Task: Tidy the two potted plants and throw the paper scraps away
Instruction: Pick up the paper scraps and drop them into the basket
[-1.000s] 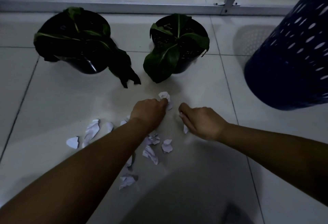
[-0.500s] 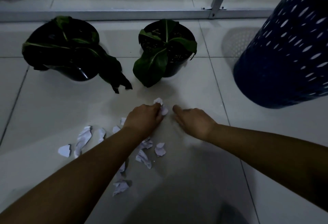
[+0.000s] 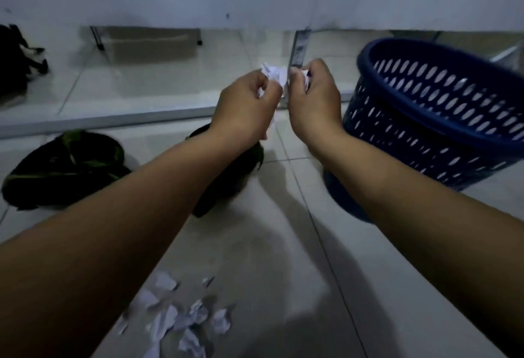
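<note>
Both hands are raised in front of me, close together. My left hand (image 3: 245, 106) pinches a crumpled white paper scrap (image 3: 273, 72) that sticks out above its fingers. My right hand (image 3: 314, 99) is closed around a smaller scrap (image 3: 304, 76), just left of the blue perforated basket (image 3: 436, 119). Several white paper scraps (image 3: 181, 318) lie on the tiled floor below my left forearm. One potted plant (image 3: 66, 166) stands on the left. The second potted plant (image 3: 226, 176) is mostly hidden behind my left wrist.
A white wall or panel runs along the back with a raised floor ledge (image 3: 113, 116) and a metal post (image 3: 299, 48) under it. A dark object (image 3: 14, 57) sits at the far left. A low metal-legged stand (image 3: 147, 42) is beyond the ledge.
Both hands have lifted off the floor with paper scraps in them and moved up toward the basket. The view has tilted upward, so the pots and loose scraps now sit lower.
</note>
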